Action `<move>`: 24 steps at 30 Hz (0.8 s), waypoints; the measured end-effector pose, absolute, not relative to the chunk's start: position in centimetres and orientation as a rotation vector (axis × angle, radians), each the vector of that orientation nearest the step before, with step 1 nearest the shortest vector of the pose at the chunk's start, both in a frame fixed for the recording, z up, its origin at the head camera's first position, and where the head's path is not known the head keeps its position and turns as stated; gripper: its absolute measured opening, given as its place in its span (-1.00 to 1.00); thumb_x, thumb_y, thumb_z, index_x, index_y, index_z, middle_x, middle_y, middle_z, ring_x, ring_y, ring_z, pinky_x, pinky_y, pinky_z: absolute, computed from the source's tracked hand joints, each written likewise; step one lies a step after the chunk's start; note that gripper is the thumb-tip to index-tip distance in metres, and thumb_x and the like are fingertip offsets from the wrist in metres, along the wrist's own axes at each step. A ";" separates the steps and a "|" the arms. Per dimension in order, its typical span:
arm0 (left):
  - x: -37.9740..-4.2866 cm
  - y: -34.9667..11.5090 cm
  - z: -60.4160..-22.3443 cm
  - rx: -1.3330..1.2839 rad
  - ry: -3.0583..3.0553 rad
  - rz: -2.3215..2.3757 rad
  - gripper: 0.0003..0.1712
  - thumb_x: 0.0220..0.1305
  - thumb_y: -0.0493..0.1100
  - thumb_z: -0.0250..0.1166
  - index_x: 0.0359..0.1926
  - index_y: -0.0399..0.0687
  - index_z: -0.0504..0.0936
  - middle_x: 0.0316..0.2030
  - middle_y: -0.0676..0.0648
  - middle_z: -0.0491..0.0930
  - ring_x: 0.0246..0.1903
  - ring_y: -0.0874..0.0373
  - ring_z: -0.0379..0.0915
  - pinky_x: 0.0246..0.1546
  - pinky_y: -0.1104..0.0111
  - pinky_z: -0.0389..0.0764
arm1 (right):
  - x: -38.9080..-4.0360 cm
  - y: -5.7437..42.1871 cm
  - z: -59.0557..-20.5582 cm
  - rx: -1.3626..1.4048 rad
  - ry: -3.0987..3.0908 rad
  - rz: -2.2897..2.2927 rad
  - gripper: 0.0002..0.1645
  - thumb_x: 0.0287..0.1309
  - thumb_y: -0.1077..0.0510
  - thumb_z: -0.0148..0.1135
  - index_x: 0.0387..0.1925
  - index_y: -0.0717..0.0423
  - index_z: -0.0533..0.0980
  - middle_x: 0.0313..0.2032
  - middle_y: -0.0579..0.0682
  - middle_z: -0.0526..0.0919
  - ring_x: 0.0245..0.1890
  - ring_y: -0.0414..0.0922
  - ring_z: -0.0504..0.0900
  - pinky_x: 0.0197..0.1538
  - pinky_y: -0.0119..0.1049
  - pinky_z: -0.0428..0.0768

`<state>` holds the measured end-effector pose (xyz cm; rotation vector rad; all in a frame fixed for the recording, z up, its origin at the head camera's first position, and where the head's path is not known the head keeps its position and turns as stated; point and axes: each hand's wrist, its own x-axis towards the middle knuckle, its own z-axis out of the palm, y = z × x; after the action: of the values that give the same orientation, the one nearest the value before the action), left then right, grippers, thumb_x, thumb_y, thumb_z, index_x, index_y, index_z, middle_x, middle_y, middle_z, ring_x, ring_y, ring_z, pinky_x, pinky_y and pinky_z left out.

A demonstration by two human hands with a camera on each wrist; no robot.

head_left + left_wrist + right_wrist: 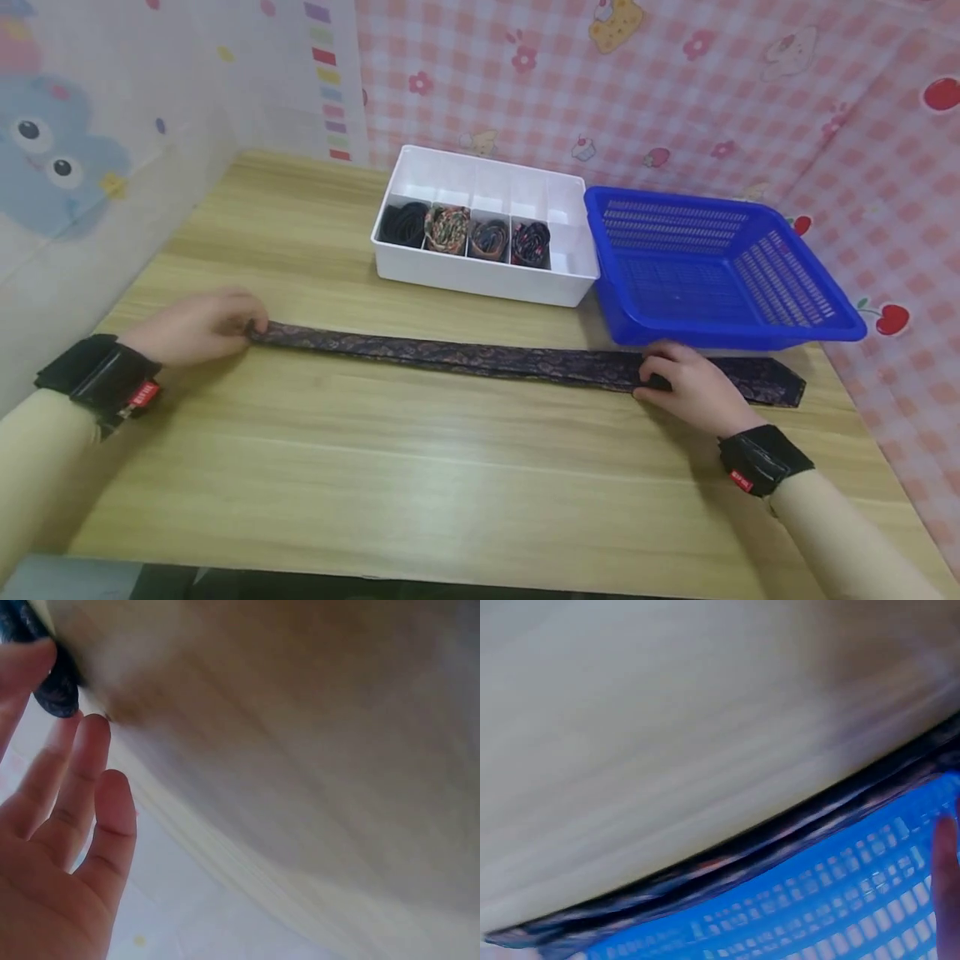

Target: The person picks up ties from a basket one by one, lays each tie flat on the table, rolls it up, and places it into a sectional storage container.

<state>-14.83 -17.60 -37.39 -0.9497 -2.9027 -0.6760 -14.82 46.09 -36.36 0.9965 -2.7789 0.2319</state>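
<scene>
A dark patterned necktie [450,357] stretches nearly straight across the table, its pointed wide end at the right. My left hand [206,325] pinches the left end; in the left wrist view the dark tie end [58,694] lies by the thumb, with the other fingers [114,817] loosely extended. Toward the wide end, my right hand [693,387] grips the tie between thumb and curled fingers, close to the front of the blue basket. Only a blurred finger [946,877] of that hand shows in the right wrist view, beside the tie [727,870].
Behind the tie stands a white divided box [480,279], with several rolled ties [448,229] in its front compartments. A blue plastic basket [675,321] sits to its right. The wooden table [420,475] meets patterned walls at the back and sides.
</scene>
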 end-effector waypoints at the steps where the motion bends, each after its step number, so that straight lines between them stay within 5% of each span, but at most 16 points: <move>1: -14.7 -17.7 -37.3 -0.941 -2.910 -0.678 -0.67 -0.08 -0.40 0.45 -0.29 0.01 0.61 -0.18 -0.02 0.54 -0.22 0.08 0.51 -0.20 0.12 0.58 | -14.7 46.4 -36.2 0.980 -2.775 0.244 -0.67 -0.15 0.09 0.56 -0.39 -0.01 0.53 -0.15 0.09 0.58 -0.15 0.06 0.59 -0.17 -0.02 0.56; 7: -14.5 -17.6 -36.8 -0.764 -3.037 -0.680 -0.90 0.27 -0.06 0.32 -0.30 0.04 0.63 -0.23 -0.03 0.55 -0.26 0.11 0.47 -0.26 0.14 0.53 | -14.3 48.2 -35.4 0.731 -2.982 0.295 -0.62 0.04 -0.07 0.44 -0.20 0.05 0.55 -0.22 0.02 0.60 -0.20 0.01 0.58 -0.17 -0.01 0.53; 13: -15.2 -15.9 -36.9 -0.619 -3.086 -0.616 -0.76 0.22 -0.06 0.34 -0.22 -0.07 0.51 -0.53 0.04 0.50 -0.56 0.18 0.38 -0.54 0.27 0.43 | -14.5 49.6 -34.8 0.672 -3.044 0.211 -0.58 0.10 -0.09 0.38 -0.18 0.14 0.56 -0.23 0.08 0.63 -0.18 0.07 0.60 -0.14 0.06 0.52; 21: -15.3 -14.5 -36.2 -0.494 -3.161 -0.714 -0.56 0.20 -0.13 0.32 0.06 -0.20 0.49 -0.45 -0.05 0.56 -0.54 0.12 0.43 -0.55 0.27 0.43 | -14.0 46.3 -33.7 0.802 -2.910 0.259 -0.84 0.12 0.06 0.38 -0.48 -0.04 0.55 -0.50 -0.20 0.50 -0.51 -0.22 0.44 -0.43 -0.23 0.44; 24: -15.5 -14.3 -35.9 -0.413 -3.152 -0.951 -0.52 0.25 -0.19 0.26 0.17 -0.21 0.43 -0.32 -0.19 0.57 -0.53 0.08 0.50 -0.53 0.24 0.52 | -13.9 42.2 -33.7 0.959 -2.835 0.290 -0.85 0.10 0.04 0.39 -0.44 -0.06 0.55 -0.46 -0.21 0.50 -0.48 -0.23 0.47 -0.40 -0.24 0.49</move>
<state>-15.45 -14.30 -35.89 -0.4128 -3.1524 -0.9511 -13.86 42.22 -33.67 0.9595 -2.8354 0.2899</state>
